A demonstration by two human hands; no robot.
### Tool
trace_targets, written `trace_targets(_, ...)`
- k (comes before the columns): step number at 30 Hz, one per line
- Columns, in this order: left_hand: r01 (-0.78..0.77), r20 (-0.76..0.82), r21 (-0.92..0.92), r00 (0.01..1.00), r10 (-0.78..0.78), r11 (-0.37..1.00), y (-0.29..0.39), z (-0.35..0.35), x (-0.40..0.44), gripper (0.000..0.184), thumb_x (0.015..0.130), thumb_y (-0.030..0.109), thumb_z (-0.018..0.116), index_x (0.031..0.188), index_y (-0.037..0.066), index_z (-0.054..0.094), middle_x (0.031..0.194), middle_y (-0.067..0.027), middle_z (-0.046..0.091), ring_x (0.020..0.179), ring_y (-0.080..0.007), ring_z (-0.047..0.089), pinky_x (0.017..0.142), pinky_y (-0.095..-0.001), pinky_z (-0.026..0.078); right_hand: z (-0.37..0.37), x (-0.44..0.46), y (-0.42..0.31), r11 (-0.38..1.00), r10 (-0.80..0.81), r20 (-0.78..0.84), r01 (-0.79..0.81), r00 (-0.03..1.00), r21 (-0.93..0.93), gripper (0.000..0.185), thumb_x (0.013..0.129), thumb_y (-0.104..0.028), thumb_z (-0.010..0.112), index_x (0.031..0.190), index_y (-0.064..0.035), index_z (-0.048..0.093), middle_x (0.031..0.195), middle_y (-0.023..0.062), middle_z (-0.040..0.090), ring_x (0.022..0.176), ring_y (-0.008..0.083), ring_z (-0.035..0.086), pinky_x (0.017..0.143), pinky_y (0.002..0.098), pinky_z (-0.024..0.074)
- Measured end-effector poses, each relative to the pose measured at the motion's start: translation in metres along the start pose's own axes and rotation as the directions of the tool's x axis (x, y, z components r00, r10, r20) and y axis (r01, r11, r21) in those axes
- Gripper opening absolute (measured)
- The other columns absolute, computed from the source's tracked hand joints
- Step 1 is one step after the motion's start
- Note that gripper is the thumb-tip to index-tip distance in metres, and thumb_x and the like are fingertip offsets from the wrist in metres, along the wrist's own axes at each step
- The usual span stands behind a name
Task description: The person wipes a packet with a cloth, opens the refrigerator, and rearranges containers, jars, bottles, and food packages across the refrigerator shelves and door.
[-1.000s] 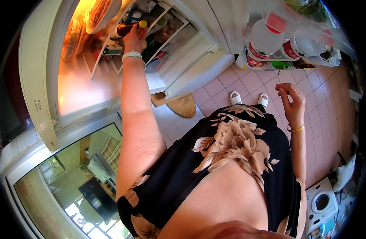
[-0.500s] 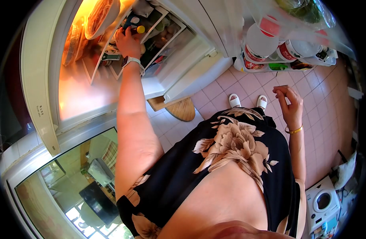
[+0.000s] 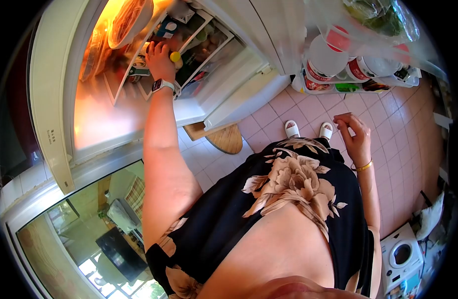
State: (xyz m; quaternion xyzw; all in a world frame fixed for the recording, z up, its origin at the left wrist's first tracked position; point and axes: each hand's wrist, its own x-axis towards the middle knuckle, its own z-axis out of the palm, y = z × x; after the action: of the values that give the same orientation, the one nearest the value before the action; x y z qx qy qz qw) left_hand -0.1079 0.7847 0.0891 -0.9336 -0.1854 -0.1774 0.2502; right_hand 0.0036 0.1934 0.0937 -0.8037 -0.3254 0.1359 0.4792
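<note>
1. Pink tiles (image 3: 383, 164) floor the room beside an open fridge (image 3: 97, 122).
2. Left hand (image 3: 159, 64), well in from the fridge's near edge, is on or against a yellow-capped bottle (image 3: 175, 57); gripped or not, I cannot tell.
3. Bottle top shows on that hand's right; its long axis is hidden.
4. Right hand (image 3: 353, 132), farther off, hangs half-curled, apparently holding nothing.
</note>
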Motion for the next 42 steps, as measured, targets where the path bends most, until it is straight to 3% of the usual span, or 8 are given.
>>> trace_targets(14,0.049,-0.096,-0.767,0.977,-0.190,0.640,0.096,-0.180,-0.049,0.023,0.079,-0.007,0.068,0.095,0.008,0.061,0.119,-0.0115,0.070,0.127,-0.0416,0.055,0.109,-0.0494,0.041,0.076,0.081,-0.053,0.942,-0.302,0.363,0.218,0.881,0.255,0.036,0.091,-0.014,0.070,0.125,-0.0066,0.062,0.101,0.0099,0.071,0.082,0.0249,0.070,0.070,0.0348,0.0554)
trace_targets(17,-0.027,-0.077,-0.789,0.996,-0.055,0.614,0.113,-0.229,-0.055,0.021,0.079,-0.006,0.069,0.094,0.008,0.061,0.119,-0.0109,0.070,0.129,-0.0413,0.054,0.109,-0.0488,0.041,0.106,0.099,-0.066,0.919,-0.215,0.485,0.009,0.848,0.393,0.045,0.096,-0.031,0.067,0.131,-0.0054,0.057,0.109,0.0121,0.071,0.088,0.0233,0.071,0.075,0.0344,0.0569)
trace_targets(19,-0.131,-0.109,-0.773,0.991,0.075,0.621,0.126,-0.242,-0.063,0.022,0.079,-0.006,0.071,0.093,0.008,0.062,0.118,-0.0105,0.071,0.131,-0.0408,0.053,0.108,-0.0481,0.043,0.114,0.108,-0.078,0.518,-0.059,0.804,-0.671,0.591,0.531,0.063,0.097,-0.055,0.059,0.134,-0.0033,0.054,0.113,0.0165,0.070,0.096,0.0239,0.070,0.081,0.0365,0.0578)
trace_targets(22,-0.177,-0.086,-0.806,0.979,0.185,0.564,0.149,-0.249,-0.075,0.024,0.074,0.000,0.075,0.092,0.012,0.064,0.120,-0.0090,0.067,0.131,-0.0395,0.053,0.102,-0.0465,0.048,0.144,0.103,-0.074,0.170,-0.114,0.851,-0.834,0.513,0.525,0.078,0.095,-0.068,0.053,0.137,-0.0032,0.050,0.117,0.0186,0.068,0.102,0.0253,0.068,0.085,0.0391,0.0575)
trace_targets(27,-0.197,-0.031,-0.853,0.943,0.330,0.483,0.181,-0.230,-0.100,0.028,0.072,0.004,0.074,0.098,0.013,0.067,0.117,-0.0097,0.058,0.124,-0.0371,0.056,0.096,-0.0444,0.052,0.170,0.099,-0.068,-0.215,-0.084,0.767,-0.763,0.637,0.610,0.053,0.098,-0.051,0.060,0.131,-0.0103,0.053,0.114,0.0068,0.065,0.107,0.0195,0.064,0.091,0.0362,0.0544)
trace_targets(34,-0.200,0.002,-0.862,0.918,0.397,0.465,0.170,-0.202,-0.090,0.049,0.074,-0.003,0.070,0.120,0.010,0.059,0.129,-0.0119,0.057,0.123,-0.0372,0.055,0.103,-0.0450,0.048,0.174,0.127,-0.033,-0.022,0.024,0.822,-0.822,0.569,0.569,0.037,0.095,-0.039,0.069,0.114,-0.0088,0.062,0.094,0.0043,0.067,0.087,0.0151,0.066,0.073,0.0327,0.0564)
trace_targets(37,0.111,0.186,-0.897,0.973,0.137,0.429,0.141,-0.179,-0.070,0.050,0.082,-0.005,0.062,0.130,0.005,0.052,0.134,-0.0134,0.058,0.125,-0.0265,0.057,0.105,-0.0401,0.047,0.168,0.132,-0.014,0.121,0.124,0.810,-0.819,0.573,0.561,0.048,0.087,-0.042,0.076,0.114,-0.0076,0.059,0.094,0.0064,0.067,0.076,0.0172,0.066,0.069,0.0329,0.0583)
trace_targets(42,0.348,0.537,-0.791,0.790,-0.297,-0.504,0.092,-0.070,0.031,0.041,0.100,0.019,0.056,0.136,0.004,0.046,0.128,-0.0156,0.059,0.118,-0.0308,0.059,0.103,-0.0475,0.049,0.147,0.119,0.004,0.428,0.161,0.797,-0.769,0.582,0.475,0.058,0.085,-0.044,0.077,0.120,-0.0035,0.055,0.095,0.0087,0.064,0.085,0.0168,0.065,0.071,0.0334,0.0577)
